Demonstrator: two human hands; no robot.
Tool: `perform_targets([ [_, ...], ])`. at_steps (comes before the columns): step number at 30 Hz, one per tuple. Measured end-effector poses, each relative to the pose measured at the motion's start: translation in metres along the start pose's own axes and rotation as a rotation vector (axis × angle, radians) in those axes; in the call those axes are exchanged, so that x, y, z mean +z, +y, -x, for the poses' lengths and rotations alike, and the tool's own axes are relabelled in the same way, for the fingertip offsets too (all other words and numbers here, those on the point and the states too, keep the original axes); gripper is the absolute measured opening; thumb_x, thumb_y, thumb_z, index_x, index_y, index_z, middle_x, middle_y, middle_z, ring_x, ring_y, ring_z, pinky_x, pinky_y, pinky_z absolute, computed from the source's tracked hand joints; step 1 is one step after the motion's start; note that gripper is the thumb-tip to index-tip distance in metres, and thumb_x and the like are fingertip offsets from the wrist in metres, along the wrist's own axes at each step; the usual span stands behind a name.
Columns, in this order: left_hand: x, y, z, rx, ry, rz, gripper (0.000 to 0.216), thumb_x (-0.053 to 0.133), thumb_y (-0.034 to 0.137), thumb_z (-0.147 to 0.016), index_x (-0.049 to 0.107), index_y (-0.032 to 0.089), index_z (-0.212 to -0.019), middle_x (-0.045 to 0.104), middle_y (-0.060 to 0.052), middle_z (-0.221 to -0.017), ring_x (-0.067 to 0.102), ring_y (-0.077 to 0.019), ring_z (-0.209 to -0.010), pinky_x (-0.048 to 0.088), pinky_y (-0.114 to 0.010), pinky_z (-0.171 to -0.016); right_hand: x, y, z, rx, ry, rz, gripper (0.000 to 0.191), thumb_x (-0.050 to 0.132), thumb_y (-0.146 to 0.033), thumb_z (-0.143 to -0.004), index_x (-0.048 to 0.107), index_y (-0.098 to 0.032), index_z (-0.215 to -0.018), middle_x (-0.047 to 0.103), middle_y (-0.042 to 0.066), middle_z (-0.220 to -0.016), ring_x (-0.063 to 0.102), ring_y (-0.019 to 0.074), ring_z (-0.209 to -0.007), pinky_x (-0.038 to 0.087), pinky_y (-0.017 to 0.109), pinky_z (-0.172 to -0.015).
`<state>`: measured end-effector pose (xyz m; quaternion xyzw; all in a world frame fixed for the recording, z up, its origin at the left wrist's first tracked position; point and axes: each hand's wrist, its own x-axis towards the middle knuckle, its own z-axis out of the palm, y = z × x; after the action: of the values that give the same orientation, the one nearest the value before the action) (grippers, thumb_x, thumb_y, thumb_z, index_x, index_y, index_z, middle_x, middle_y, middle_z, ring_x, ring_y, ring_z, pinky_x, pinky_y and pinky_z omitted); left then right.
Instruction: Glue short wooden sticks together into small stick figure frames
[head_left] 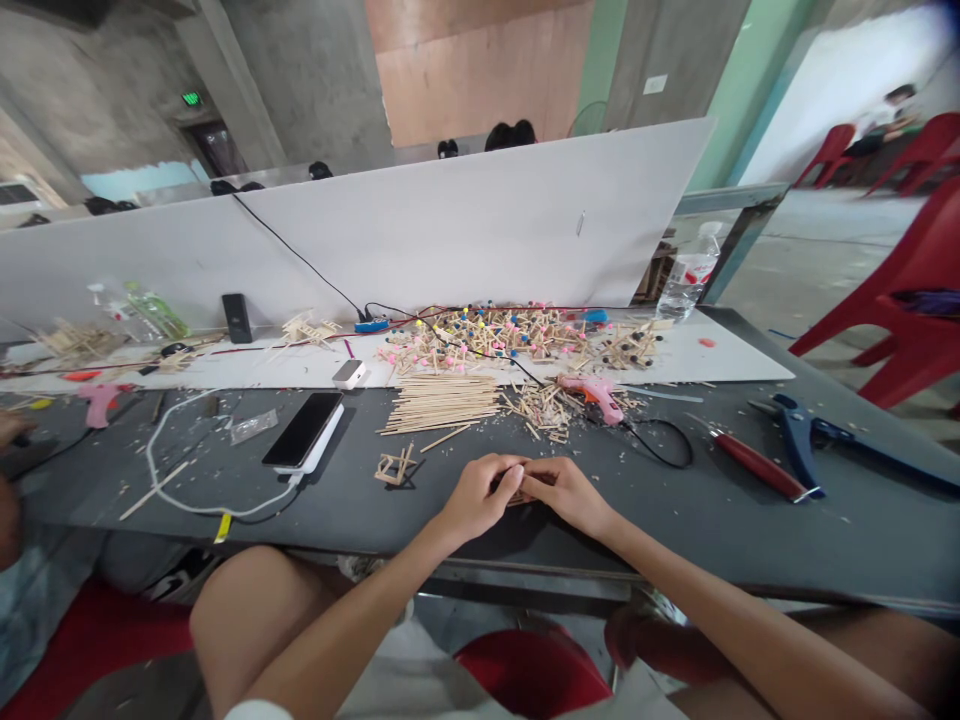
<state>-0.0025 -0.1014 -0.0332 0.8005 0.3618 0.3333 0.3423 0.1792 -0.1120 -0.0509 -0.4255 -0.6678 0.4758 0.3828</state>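
Observation:
My left hand (480, 494) and my right hand (571, 494) meet at the front of the dark table, fingers curled and thumbs nearly touching. Between them is a small wooden stick piece (525, 493), mostly hidden by my fingers, so its shape cannot be made out. Left of my hands lies a small open frame of glued sticks (395, 467). Just beyond is a row of long thin wooden sticks (441, 402), with a heap of short stick pieces (541, 410) beside it. A pink hot glue gun (596, 396) rests behind my right hand.
Stick models with coloured balls (487, 335) are piled along a white board. Red-handled tool (761, 466) and blue cutters (799, 440) lie right. A phone (304, 430) on a white power bank, cable attached, lies left. A water bottle (690, 272) stands back right. A co-worker's hand (11, 428) shows far left.

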Motion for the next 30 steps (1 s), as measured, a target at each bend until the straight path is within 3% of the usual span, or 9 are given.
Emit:
perform_targets([
  [30, -0.0006, 0.0023, 0.0001, 0.005, -0.008, -0.018, 0.043, 0.039, 0.045, -0.1, 0.069, 0.019, -0.118, 0.073, -0.009, -0.111, 0.066, -0.022, -0.102, 0.048, -0.032, -0.09, -0.0005, -0.0023, -0.0002, 0.001, -0.007, -0.03, 0.044, 0.058, -0.052, -0.088, 0.072, -0.015, -0.07, 0.066, 0.002, -0.065, 0.057, 0.0152, -0.062, 0.044, 0.024, -0.06],
])
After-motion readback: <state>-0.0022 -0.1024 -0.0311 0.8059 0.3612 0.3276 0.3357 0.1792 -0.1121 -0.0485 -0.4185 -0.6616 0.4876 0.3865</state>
